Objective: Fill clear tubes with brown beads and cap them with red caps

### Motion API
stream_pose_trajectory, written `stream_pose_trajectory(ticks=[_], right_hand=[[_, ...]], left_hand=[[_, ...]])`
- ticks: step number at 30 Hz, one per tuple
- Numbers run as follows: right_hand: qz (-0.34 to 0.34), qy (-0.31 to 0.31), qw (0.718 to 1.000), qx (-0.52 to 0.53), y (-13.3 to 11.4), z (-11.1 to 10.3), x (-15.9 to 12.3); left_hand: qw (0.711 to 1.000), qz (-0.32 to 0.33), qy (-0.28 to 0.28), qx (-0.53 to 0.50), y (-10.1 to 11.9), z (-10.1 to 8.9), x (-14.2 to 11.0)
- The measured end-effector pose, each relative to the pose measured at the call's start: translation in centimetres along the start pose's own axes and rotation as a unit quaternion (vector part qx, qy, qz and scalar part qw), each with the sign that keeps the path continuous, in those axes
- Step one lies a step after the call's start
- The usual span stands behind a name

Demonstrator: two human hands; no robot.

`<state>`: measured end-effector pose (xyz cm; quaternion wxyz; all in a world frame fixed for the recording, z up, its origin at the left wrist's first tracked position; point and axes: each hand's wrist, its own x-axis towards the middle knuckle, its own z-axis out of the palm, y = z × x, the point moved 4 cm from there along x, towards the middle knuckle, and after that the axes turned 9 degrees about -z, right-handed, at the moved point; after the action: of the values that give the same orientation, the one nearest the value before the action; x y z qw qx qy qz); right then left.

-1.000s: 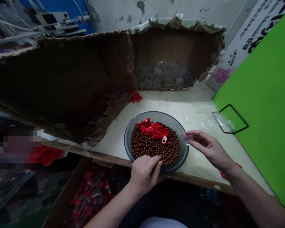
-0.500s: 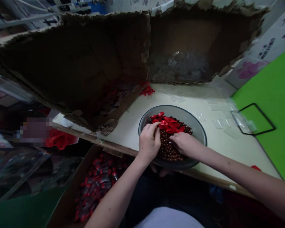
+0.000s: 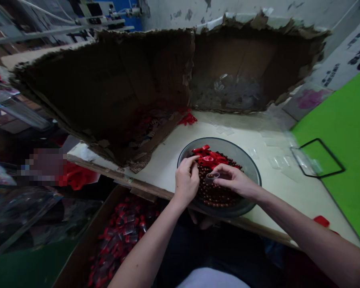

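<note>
A dark glass bowl [image 3: 228,145] sits on the cream table top [image 3: 288,200], filled with brown round beads [image 3: 217,196] and a heap of red plastic caps [image 3: 209,159]. My right hand [image 3: 234,180] is shut on a small clear plastic tube [image 3: 213,177] over the beads, with several beads showing inside it. My left hand [image 3: 186,182] is at the bowl's near side, its curled fingertips touching the edge of the red caps. Whatever those fingers may pinch is hidden.
Torn cardboard box walls [image 3: 108,88] rise behind the table, with clear plastic pieces [image 3: 228,94] in the far one. A cardboard tray [image 3: 120,236] of red-capped tubes lies below the table's wooden edge [image 3: 144,186]. A green board [image 3: 342,160] stands right.
My right hand has come in from the bowl's right rim, and the tube it holds now shows beads. My left hand has moved up to the red caps. The view has shifted.
</note>
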<state>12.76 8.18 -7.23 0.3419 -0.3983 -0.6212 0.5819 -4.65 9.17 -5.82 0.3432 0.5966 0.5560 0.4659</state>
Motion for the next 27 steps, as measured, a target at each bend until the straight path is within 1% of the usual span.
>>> stream_pose_trajectory(ticks=[3, 6, 8, 10, 11, 12, 15, 17, 20, 23, 25, 26, 27], right_hand=[[-0.017, 0.052, 0.998, 0.031, -0.5, -0.5, -0.5], [-0.034, 0.074, 0.996, 0.046, -1.2, -0.8, -0.6], [-0.045, 0.074, 0.995, 0.045, -1.7, -1.0, -0.6], [-0.061, 0.077, 0.995, 0.034, -2.3, -1.3, -0.5], [-0.068, 0.078, 0.994, 0.025, -2.6, -1.4, -0.5], [-0.073, 0.079, 0.994, 0.016, -2.9, -1.5, -0.5], [-0.081, 0.072, 0.994, 0.008, -3.5, -1.6, -0.7], [-0.084, 0.064, 0.994, 0.008, -3.8, -1.6, -0.9], [-0.078, 0.048, 0.996, -0.004, -4.1, -1.9, -1.2], [-0.073, 0.059, 0.995, -0.040, -3.8, -3.1, -1.3], [-0.082, 0.083, 0.986, -0.118, -3.3, -4.2, -1.3], [-0.087, 0.094, 0.975, -0.182, -3.0, -4.8, -1.2], [-0.091, 0.100, 0.957, -0.255, -2.6, -5.2, -1.2]], left_hand=[[0.999, -0.010, -0.028, -0.023, 0.0, 0.1, 0.2], [0.993, -0.039, -0.084, -0.076, 0.4, 0.6, 0.4], [0.975, -0.074, -0.148, -0.145, 0.9, 1.2, 0.3], [0.946, -0.114, -0.215, -0.214, 1.5, 2.0, 0.0], [0.933, -0.132, -0.235, -0.238, 1.7, 2.3, -0.2], [0.925, -0.147, -0.243, -0.252, 1.8, 2.6, -0.3], [0.920, -0.177, -0.226, -0.267, 1.7, 3.0, -0.4], [0.913, -0.189, -0.224, -0.283, 1.5, 3.1, -0.4], [0.902, -0.190, -0.239, -0.307, 1.4, 3.0, -0.4], [0.904, -0.176, -0.245, -0.304, 1.9, 2.5, -0.5], [0.919, -0.142, -0.239, -0.278, 2.8, 1.8, -0.6], [0.930, -0.118, -0.233, -0.257, 3.2, 1.4, -0.6], [0.941, -0.093, -0.223, -0.235, 3.7, 1.1, -0.6]])
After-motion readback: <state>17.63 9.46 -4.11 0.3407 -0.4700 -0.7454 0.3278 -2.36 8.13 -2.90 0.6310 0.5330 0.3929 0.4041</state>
